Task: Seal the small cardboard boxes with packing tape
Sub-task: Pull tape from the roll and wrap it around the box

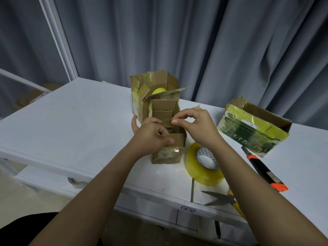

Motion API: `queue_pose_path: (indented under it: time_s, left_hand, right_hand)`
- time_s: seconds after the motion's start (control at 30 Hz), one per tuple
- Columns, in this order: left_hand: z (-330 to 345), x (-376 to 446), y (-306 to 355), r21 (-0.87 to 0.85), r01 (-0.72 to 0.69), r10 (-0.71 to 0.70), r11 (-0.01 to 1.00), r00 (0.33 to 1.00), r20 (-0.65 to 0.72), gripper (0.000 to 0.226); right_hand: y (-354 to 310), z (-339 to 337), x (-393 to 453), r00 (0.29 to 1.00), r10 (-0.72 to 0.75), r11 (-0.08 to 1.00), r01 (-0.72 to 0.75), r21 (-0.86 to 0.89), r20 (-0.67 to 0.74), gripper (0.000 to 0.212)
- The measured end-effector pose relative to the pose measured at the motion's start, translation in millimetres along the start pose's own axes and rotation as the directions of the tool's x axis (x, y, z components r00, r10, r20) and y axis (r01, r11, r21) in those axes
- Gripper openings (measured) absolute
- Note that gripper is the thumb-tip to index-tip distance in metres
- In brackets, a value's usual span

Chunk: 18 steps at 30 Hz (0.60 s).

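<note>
Two hands on small cardboard box (167, 139), frame centre on counter (79, 125) | left hand (150, 137) fingers curled over near flap | right hand (193, 125) pinches far flap edge | judged light, thin, creasable: hold by flaps/walls | packing tape roll (204, 164) just right.

Small brown box (168, 139) flaps open, mid-table, yellowish tape roll (202, 164) just beside
</note>
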<state>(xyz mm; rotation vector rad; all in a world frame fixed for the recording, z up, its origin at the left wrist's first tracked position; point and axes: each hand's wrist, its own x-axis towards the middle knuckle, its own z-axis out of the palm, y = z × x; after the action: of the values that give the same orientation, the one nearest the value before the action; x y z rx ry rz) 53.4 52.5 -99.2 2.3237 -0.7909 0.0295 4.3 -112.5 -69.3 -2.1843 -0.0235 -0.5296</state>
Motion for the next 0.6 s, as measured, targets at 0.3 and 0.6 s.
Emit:
queue_pose_path:
  time_s: [0.3,0.6]
  left_hand:
    - [-0.5,4.1,-1.1,0.03,0.068,-0.069,0.997,0.997,0.035,0.029]
    - [-7.3,5.2,8.8,-0.015,0.093,-0.091,0.996,0.99,0.108,0.05]
  right_hand:
    - [-11.2,9.9,-31.6,0.84,-0.017,1.0,0.004,-0.024,-0.542,0.051]
    - [-6.0,80.5,-69.2,0.834,0.541,0.559,-0.262,0.787,-0.106,0.03]
